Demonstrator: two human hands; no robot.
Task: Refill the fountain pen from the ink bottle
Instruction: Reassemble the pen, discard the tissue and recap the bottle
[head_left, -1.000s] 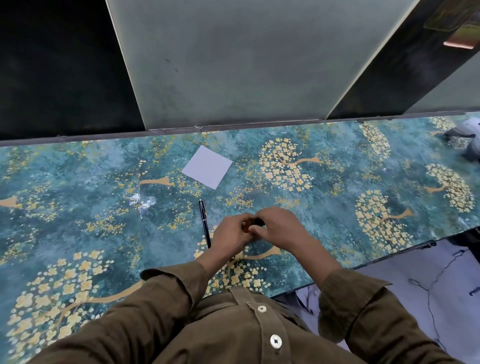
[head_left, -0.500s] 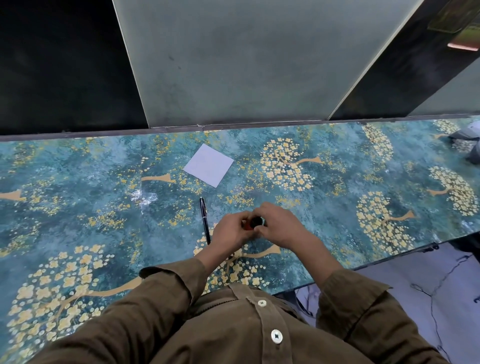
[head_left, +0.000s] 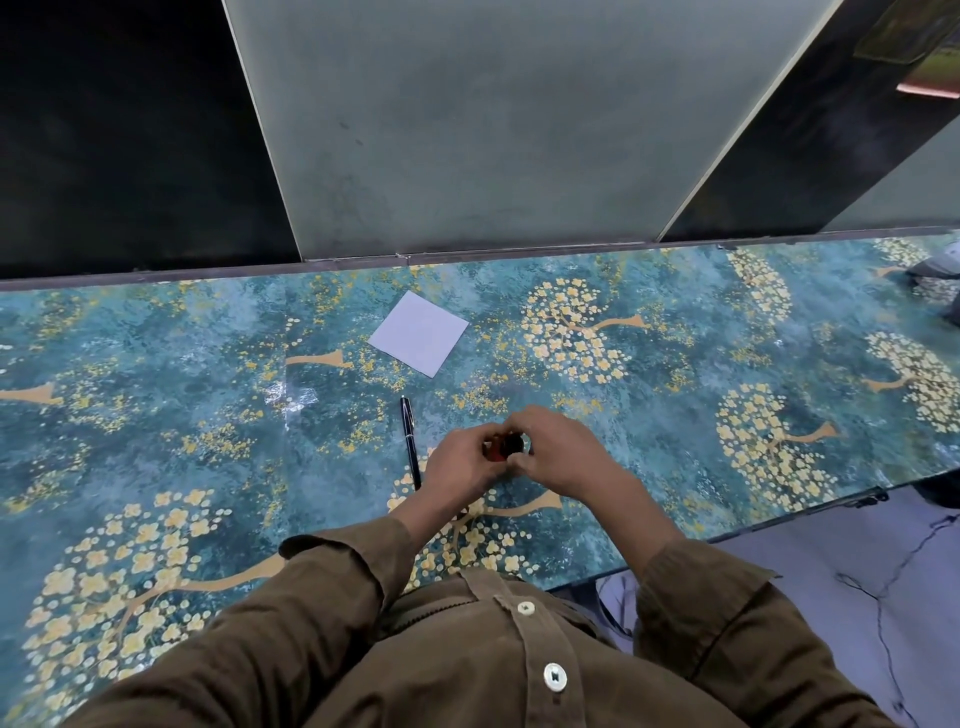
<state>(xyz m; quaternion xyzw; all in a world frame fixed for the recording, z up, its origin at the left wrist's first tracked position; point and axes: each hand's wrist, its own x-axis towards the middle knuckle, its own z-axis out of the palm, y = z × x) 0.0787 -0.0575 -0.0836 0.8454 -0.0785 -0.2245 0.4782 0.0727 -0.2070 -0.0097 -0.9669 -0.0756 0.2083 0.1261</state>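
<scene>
Both hands, left hand (head_left: 464, 464) and right hand (head_left: 563, 457), grip a small ink bottle (head_left: 504, 446) with curled fingers near the bench's (head_left: 156, 415) glossy front edge. A slim dark fountain pen (head_left: 410, 441) lies just left.

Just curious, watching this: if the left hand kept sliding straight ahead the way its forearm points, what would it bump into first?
The left hand already grips the small ink bottle, with the right hand directly behind it. So it would probably push the bottle into the right hand's fingers first, though depth between them is hard to judge.
</scene>
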